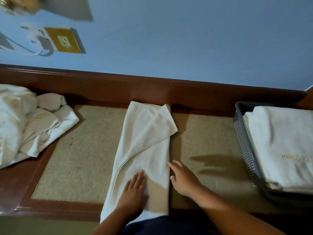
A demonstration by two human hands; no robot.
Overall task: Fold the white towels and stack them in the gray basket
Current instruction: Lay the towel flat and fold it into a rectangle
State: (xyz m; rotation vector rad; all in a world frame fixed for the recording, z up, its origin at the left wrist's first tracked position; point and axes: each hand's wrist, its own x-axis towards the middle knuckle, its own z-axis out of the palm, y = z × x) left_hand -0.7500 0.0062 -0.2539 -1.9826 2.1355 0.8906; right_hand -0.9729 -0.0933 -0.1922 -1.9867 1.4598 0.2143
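Observation:
A white towel (145,143) lies folded into a long strip down the middle of the table, its far right corner turned over on a slant. My left hand (133,192) rests flat on the strip's near part, fingers straight. My right hand (183,178) is at the towel's right edge with fingers spread, fingertips touching the edge. At the right stands the gray basket (243,143) holding a stack of folded white towels (284,143). A heap of unfolded white towels (28,122) lies at the left.
The table has a beige mat (77,150) framed by a dark wooden border (152,89). A blue wall rises behind it, with a gold socket plate (65,40) and a plugged white charger (36,37) at upper left.

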